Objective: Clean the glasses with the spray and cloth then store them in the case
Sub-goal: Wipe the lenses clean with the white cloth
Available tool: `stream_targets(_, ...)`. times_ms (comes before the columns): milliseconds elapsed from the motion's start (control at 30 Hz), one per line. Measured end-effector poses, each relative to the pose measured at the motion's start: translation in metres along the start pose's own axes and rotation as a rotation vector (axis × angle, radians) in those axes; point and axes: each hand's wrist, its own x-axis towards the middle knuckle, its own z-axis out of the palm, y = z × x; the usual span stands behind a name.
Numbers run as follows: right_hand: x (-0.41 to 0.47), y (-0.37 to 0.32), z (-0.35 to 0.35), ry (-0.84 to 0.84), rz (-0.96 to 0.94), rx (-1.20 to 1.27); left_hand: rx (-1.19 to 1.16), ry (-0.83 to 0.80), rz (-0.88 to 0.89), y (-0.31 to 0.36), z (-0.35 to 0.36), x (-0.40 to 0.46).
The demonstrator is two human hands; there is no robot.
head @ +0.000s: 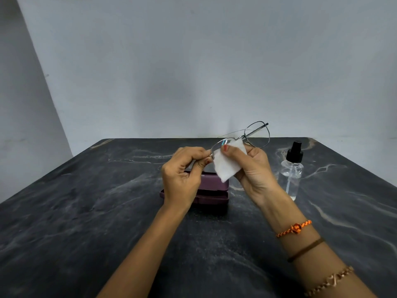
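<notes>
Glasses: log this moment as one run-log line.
step: wiping lens | left hand: holds glasses by frame | right hand: presses cloth on lens | case: closed on table | spray bottle: upright, untouched

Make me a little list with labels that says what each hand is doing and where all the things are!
left hand: pinches the glasses at one end of the frame
right hand: presses white cloth on a lens
case: purple, shut, on table under the hands
spray bottle: upright, right of the hands, untouched
</notes>
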Motion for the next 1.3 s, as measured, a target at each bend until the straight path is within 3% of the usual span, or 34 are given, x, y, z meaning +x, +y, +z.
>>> stream_targets(100, 0.0, 0.003, 0.004, 0.078, 0.043, 0.089, 0.004, -0.024, 0.04, 0.0, 0.002, -0.003)
stream_targets(233, -0.002, 0.008, 0.008, 0.127, -0.001, -0.02, 0.094, -0.088, 0.079, -0.001, 0.003, -0.007)
stream_targets(567, -0.001, 0.002, 0.001, -0.048, 0.018, -0.007, 0.084, -0.026, 0.099, -0.003, -0.001, -0.001)
stream_targets(867, 0.0, -0.004, -0.005, -0.133, -0.006, -0.208, 0.16, 0.004, 0.172, -0.001, -0.007, 0.002)
stream_targets(1033, 0.002, 0.003, 0.0, -0.111, 0.078, -0.04, 0.224, 0.021, 0.162, -0.003, -0.011, 0.005)
stream_targets(1233, 0.004, 0.009, 0.005, 0.054, 0.205, 0.197, 0.323, 0.002, 0.202, -0.002, -0.013, 0.005)
stream_targets(1300, 0.004, 0.009, 0.005, 0.058, 0.195, 0.177, 0.363, -0.018, 0.209, -0.002, -0.013, 0.004)
